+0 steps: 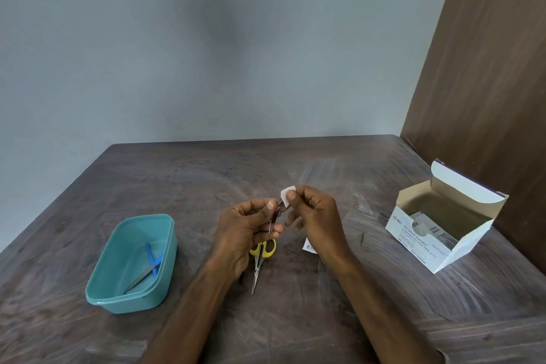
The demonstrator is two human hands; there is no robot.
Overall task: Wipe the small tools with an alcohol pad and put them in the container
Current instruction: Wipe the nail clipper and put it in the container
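Two hands meet above the middle of the dark wooden counter, with bare wood open behind them up to the far edge at the grey wall. On the left, near the counter's side edge, sits a teal container with a blue-handled tool lying slantwise inside. On the right, close to the brown panel, stands an open box of alcohol swabs. Both forearms reach in from the near edge. The left hand curls round a small metal tool held roughly upright. The right hand pinches a white pad against the tool's top end. Beneath the left hand lie yellow-handled scissors, blades pointing toward the near edge.
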